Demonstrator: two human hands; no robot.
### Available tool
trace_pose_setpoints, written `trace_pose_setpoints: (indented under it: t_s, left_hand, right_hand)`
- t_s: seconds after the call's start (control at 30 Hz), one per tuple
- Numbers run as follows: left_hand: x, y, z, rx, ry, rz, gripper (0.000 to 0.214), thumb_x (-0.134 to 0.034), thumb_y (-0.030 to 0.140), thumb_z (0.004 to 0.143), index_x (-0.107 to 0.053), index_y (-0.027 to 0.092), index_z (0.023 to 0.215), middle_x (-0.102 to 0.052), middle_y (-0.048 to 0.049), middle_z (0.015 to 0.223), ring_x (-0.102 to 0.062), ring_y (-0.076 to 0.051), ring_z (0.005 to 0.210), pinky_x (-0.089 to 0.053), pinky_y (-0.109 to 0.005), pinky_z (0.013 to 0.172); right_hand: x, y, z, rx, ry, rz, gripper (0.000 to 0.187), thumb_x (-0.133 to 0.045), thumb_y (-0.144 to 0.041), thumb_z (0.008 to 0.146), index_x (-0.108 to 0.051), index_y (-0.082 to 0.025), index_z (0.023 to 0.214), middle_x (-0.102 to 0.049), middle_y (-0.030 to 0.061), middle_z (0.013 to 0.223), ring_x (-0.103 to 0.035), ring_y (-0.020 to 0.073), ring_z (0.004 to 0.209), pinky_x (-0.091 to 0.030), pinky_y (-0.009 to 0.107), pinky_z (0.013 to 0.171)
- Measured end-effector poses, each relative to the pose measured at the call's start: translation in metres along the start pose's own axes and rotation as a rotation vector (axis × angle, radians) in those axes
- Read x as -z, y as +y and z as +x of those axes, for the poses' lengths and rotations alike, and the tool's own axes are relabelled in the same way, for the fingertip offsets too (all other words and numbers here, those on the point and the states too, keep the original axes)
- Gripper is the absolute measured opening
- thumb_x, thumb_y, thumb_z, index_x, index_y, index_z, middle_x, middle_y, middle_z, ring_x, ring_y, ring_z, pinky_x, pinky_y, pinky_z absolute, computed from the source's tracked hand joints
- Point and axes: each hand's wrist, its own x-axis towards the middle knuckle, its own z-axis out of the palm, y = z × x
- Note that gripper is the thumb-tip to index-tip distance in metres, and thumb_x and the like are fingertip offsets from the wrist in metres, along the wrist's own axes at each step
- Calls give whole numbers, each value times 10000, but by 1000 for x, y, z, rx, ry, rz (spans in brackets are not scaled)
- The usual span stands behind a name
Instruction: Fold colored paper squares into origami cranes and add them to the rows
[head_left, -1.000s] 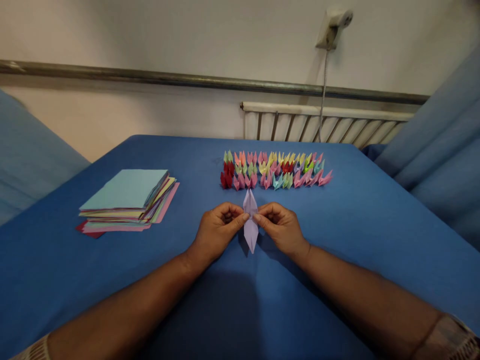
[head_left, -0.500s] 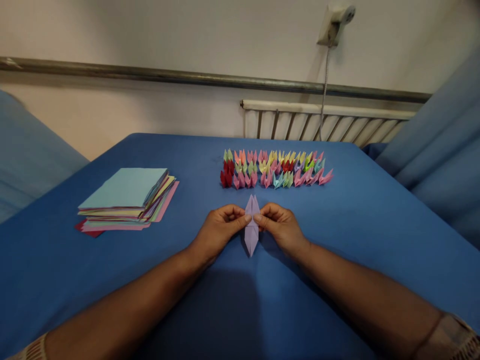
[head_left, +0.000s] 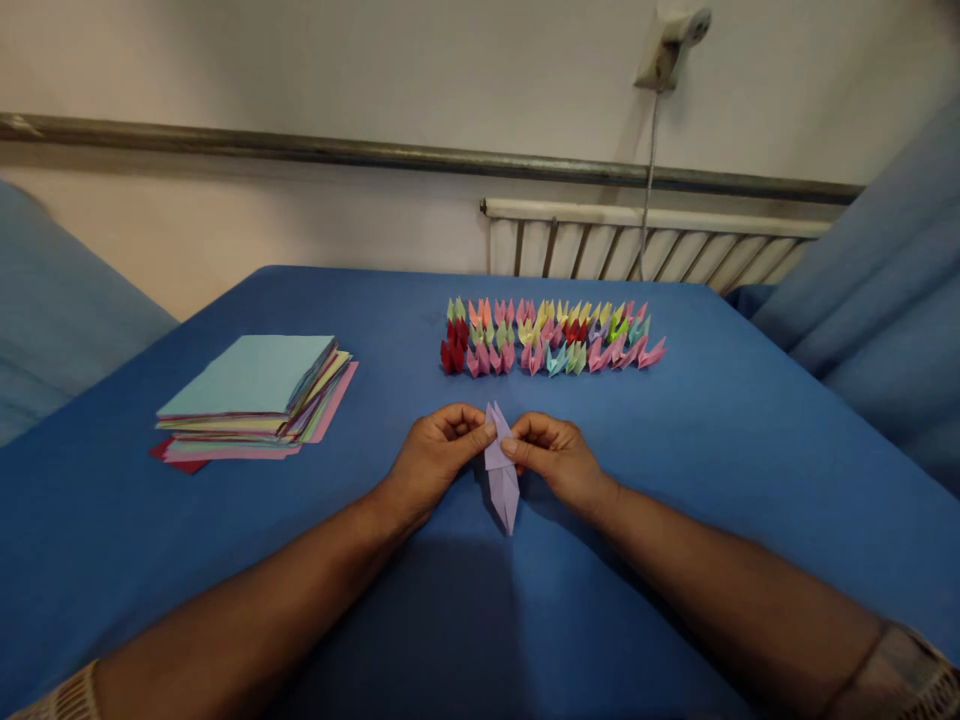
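Fingers (head_left: 459,417) partly hidden behind thumbs (head_left: 472,443), lilac paper (head_left: 504,492); sleeves (head_left: 75,698) cut off (bottom corners).

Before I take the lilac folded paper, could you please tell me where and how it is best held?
Probably pinch the lilac folded paper lightly by its near tapered end, coming from the near side: that end points toward the wearer, uncovered, while the left grip and right grip hold the farther part from either side.
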Motion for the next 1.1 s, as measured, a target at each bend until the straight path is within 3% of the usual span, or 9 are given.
trace_pose_setpoints:
  t_s: [0.17, 0.33, 0.43, 0.53, 0.67, 0.77, 0.9, 1.1]
  left_hand:
    - [1, 1, 1, -8, 38, 27, 226, -760, 330, 717, -622, 151, 725, -597, 20, 664, -517, -84, 606, -413, -216, 605]
    - [3, -1, 3, 40, -78, -7, 270, -686, 415, 788, -637, 150, 799, -595, 6, 670, -525, -101, 611, -430, -238, 614]
    - [1, 0, 2, 56, -86, 22, 282, -761, 390, 704, -630, 155, 787, -578, 24, 666, -507, -93, 603, -416, -224, 597]
    - [0, 4, 1, 24, -20, 88, 293, -791, 380, 657, -606, 156, 692, -545, 42, 631, -467, -82, 572, -380, -209, 555]
    - [1, 5, 2, 12, 4, 124, 353, -709, 470, 743, -589, 152, 646, -526, 32, 596, -468, -89, 555, -391, -219, 549]
    - [2, 2, 3, 47, -37, 34, 399, -610, 544, 810, -617, 148, 757, -591, -4, 664, -557, -123, 616, -460, -256, 612]
    - [-1, 0, 2, 100, -58, 16, 325, -785, 379, 675, -623, 151, 840, -630, 7, 698, -584, -108, 626, -476, -244, 638]
    - [-2, 1, 1, 45, 72, 31, 271, -786, 288, 654, -597, 154, 795, -604, 40, 628, -560, -87, 582, -454, -213, 597]
  right_hand:
    - [-1, 1, 0, -23, -20, 3, 311, -762, -435, 669, -569, -192, 637, -563, -45, 575, -490, 90, 515, -418, 247, 538]
    - [0, 4, 2, 18, 35, -53, 311, -718, -461, 720, -566, -193, 674, -550, -46, 582, -483, 93, 531, -407, 245, 544]
    - [0, 6, 1, 30, 15, -87, 312, -710, -454, 730, -547, -195, 672, -513, -60, 565, -451, 84, 514, -373, 234, 519]
    - [-1, 7, -1, 19, -56, -124, 298, -710, -435, 734, -547, -192, 676, -513, -64, 575, -433, 74, 509, -357, 226, 513]
    - [-2, 4, -2, 7, -93, -102, 316, -721, -447, 717, -545, -191, 657, -520, -63, 573, -441, 73, 507, -369, 224, 513]
    - [-1, 4, 0, 24, -10, -83, 335, -731, -473, 701, -555, -192, 655, -537, -54, 570, -464, 83, 514, -389, 231, 517]
    - [3, 5, 5, 50, 125, -77, 342, -737, -480, 699, -557, -192, 659, -537, -54, 551, -464, 85, 503, -390, 236, 518]
    - [1, 3, 5, 35, 87, -21, 320, -753, -469, 686, -588, -195, 698, -571, -40, 573, -513, 101, 528, -430, 250, 541]
